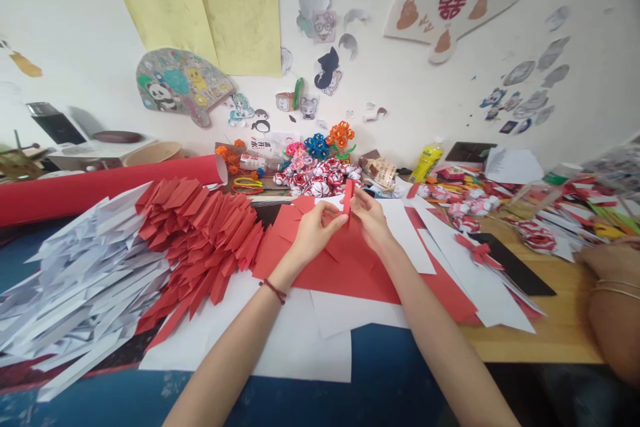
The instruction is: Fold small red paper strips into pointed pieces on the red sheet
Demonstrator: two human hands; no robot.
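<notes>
Red strip (348,197) upright betw. both hands, L hand (314,230) & R hand (371,220) each w/ grip pinched on its lower end.

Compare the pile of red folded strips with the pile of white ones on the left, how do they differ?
The red folded strips are red, while the white folded strips are white. The red pile lies nearer both hands, just beside the left hand; the white pile lies further out towards the left edge. The white pile spreads over more of the table than the red one. Both are long, narrow folded paper pieces, fanned in overlapping heaps, side by side.
</notes>
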